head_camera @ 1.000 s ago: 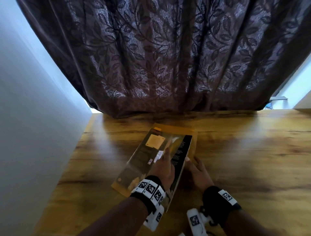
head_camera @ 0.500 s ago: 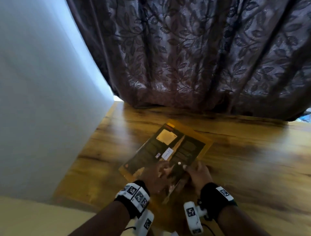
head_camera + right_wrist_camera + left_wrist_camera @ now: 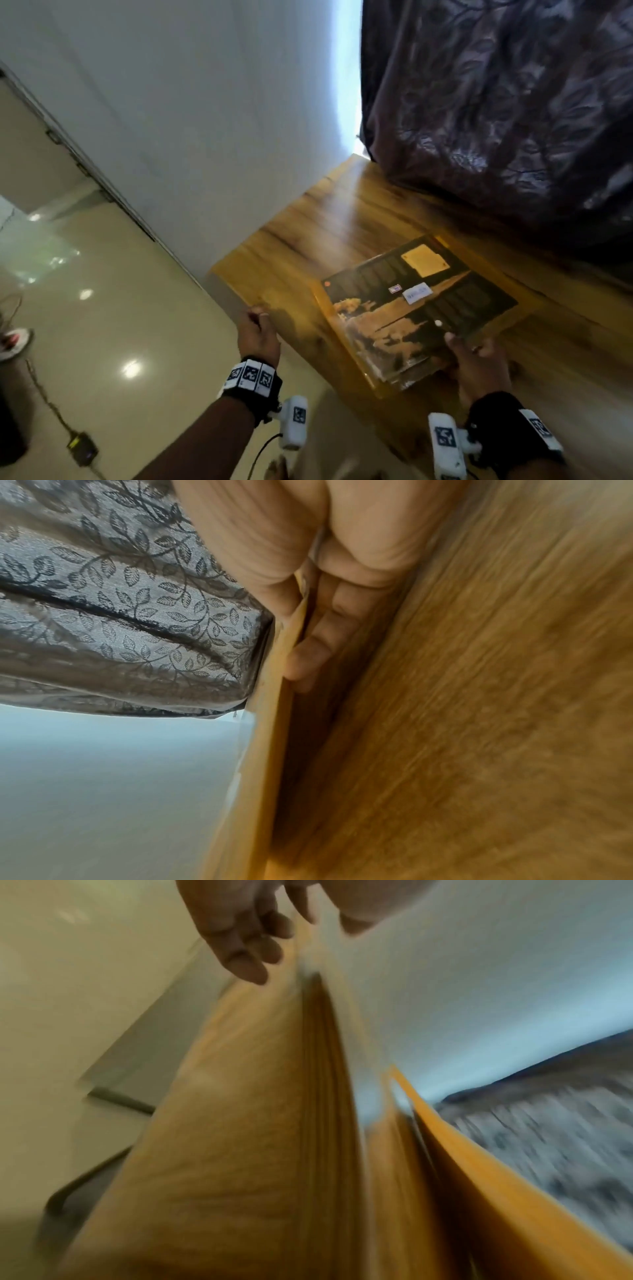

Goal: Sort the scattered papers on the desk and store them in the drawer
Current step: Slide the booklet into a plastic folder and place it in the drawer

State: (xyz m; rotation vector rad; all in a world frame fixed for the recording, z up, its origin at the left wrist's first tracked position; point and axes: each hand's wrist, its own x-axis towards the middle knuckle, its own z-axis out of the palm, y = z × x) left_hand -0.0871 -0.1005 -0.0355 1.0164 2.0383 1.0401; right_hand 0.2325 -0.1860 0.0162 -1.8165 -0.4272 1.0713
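One paper stack (image 3: 416,315) pinched at its near edge by right hand (image 3: 478,363)

Right hand (image 3: 479,363) holds paper stack (image 3: 416,310) on desk (image 3: 342,222)

We see the stack of papers (image 3: 418,311), dark printed sheets over a yellow-orange envelope, lying on the wooden desk (image 3: 308,246) near its front left corner. A cream square and small white labels sit on the top sheet. The near edge is slightly raised off the desk.
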